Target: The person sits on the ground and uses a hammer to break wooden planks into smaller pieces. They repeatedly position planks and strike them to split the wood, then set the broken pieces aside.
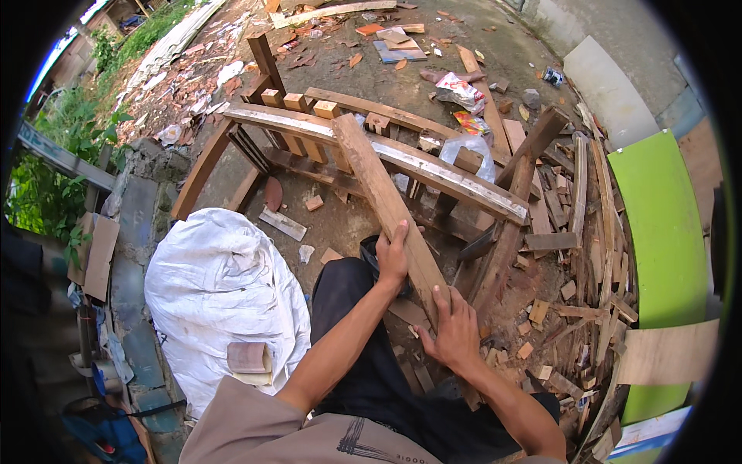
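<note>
At the lower edge a brown shirt (309, 433), cut off by the frame, bears dark print and lettering. The right hand (456, 332) grips the near end of a wooden plank (390, 209), fingers bent over it, thumb toward its left side. Further up, the left hand (393, 257) clasps the plank's left edge, one digit on top, the others hidden underneath. A white sack (224, 278) bulges at left. The plank's far end crosses above a wooden frame (456, 184); whether they touch is hard to tell. Beyond, bare outdoor ground (340, 58) carries wood scraps and a printed wrapper (461, 93), too small to read; a green panel (665, 232) stands at right.
</note>
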`<action>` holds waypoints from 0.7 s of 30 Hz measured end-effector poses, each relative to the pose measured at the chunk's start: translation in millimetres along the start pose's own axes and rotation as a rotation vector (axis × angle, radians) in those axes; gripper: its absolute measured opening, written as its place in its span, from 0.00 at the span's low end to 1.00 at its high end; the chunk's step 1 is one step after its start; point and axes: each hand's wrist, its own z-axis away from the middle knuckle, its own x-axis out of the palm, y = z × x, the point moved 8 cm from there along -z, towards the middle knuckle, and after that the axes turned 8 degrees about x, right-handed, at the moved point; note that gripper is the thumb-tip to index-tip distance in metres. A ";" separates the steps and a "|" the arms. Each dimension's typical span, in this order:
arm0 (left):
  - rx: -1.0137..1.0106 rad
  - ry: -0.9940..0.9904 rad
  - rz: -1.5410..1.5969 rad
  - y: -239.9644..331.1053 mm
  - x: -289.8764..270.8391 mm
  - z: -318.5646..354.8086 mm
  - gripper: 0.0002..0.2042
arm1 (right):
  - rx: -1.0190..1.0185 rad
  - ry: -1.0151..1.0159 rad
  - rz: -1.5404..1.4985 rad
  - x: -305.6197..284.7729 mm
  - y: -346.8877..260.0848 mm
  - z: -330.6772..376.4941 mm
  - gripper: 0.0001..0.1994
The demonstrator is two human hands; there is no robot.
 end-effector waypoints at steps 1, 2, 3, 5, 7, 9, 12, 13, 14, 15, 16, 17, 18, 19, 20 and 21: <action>0.002 -0.001 0.003 -0.9 -0.6 -1.0 0.20 | 0.008 0.001 -0.006 1.6 0.7 0.9 0.41; 0.002 -0.004 0.011 -3.5 -0.1 -1.9 0.20 | 0.017 0.003 -0.006 1.5 2.1 2.3 0.41; 0.008 -0.009 0.009 -4.2 -3.1 -4.3 0.20 | 0.025 -0.004 -0.011 2.3 1.3 2.5 0.41; 0.014 -0.023 0.003 -6.0 -6.0 -9.4 0.20 | 0.048 -0.015 -0.020 4.3 2.2 1.6 0.40; -0.051 -0.044 -0.001 -5.2 -2.3 -10.2 0.21 | 0.053 -0.019 -0.084 5.9 5.8 0.7 0.39; -0.117 -0.124 -0.062 -5.7 1.4 -10.3 0.26 | 0.075 -0.042 -0.184 8.7 13.8 1.5 0.39; -0.136 -0.186 0.186 8.4 15.7 1.0 0.32 | 0.098 -0.070 -0.405 1.8 31.4 -1.0 0.41; -0.170 -0.222 0.211 12.3 22.1 8.5 0.34 | 0.086 -0.064 -0.492 -5.6 36.9 -0.9 0.41; -0.204 -0.255 0.234 17.2 27.4 17.3 0.35 | 0.071 -0.059 -0.581 -13.5 40.8 0.2 0.42; -0.232 -0.283 0.252 23.6 32.0 23.6 0.36 | 0.109 -0.110 -0.692 -19.7 41.9 0.5 0.43; -0.200 -0.319 0.228 33.4 39.7 27.9 0.36 | 0.144 -0.156 -0.832 -24.7 44.9 0.3 0.43; -0.172 -0.361 0.213 42.5 53.2 34.5 0.36 | 0.183 -0.194 -0.964 -32.1 49.8 2.4 0.42; -0.139 -0.398 0.194 49.7 61.1 37.1 0.36 | 0.213 -0.236 -1.104 -38.9 49.6 3.6 0.42; -0.125 -0.447 0.164 51.8 69.1 37.3 0.34 | 0.195 -0.304 -1.298 -47.7 40.9 5.9 0.39; -0.108 -0.498 0.118 54.8 83.1 42.2 0.33 | 0.172 -0.322 -1.456 -55.8 39.3 8.2 0.38; -0.098 -0.551 0.079 59.6 100.5 52.7 0.32 | 0.153 -0.337 -1.608 -64.0 39.8 13.3 0.37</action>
